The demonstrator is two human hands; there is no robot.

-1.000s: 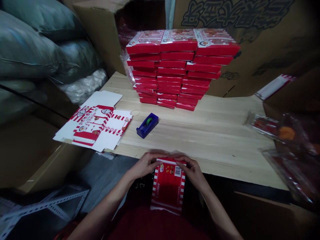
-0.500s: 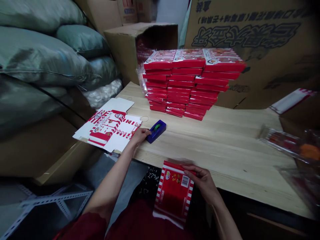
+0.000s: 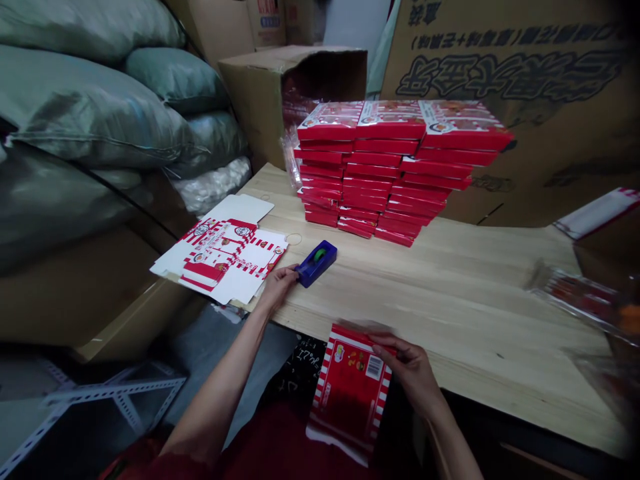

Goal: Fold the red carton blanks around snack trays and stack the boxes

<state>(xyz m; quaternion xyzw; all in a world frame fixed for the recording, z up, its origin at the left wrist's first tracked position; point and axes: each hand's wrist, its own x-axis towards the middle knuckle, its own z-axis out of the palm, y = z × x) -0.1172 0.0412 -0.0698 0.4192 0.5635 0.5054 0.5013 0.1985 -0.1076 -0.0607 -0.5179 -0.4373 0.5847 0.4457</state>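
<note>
Landmark: a blue tape dispenser (image 3: 316, 263) with a green roll (image 3: 319, 255) in it, lying on the pale wooden worktop (image 3: 465, 287).

Left hand (image 3: 279, 287): just left of the dispenser, its fingertips (image 3: 295, 270) touching the dispenser's end; whether it grips cannot be told.

Right hand (image 3: 407, 373): toward the viewer and right of the dispenser, pinching the top edge of the flattened red-and-white printed box (image 3: 350, 393).

Hands: well apart.

Box: toward the viewer from the dispenser and off to its right, hanging over the worktop's near edge, with a barcode (image 3: 375, 368) near the top, slightly blurred at its upper edge.

Flat blank: an unfolded red-and-white cardboard box blank (image 3: 220, 257) lies just left of the dispenser, a thin ring (image 3: 294, 239) beside it.

Stack: red flat boxes (image 3: 385, 170) in three piled columns stand behind the dispenser.

Behind the stack: an open cardboard carton (image 3: 293, 87) and a large printed carton (image 3: 510, 87).

Left of the dispenser, farther off: bulging grey-green sacks (image 3: 85, 113), with a slotted metal angle frame (image 3: 115, 393) low down.

Right of the dispenser, farther off: clear plastic-wrapped packs (image 3: 575, 297).
</note>
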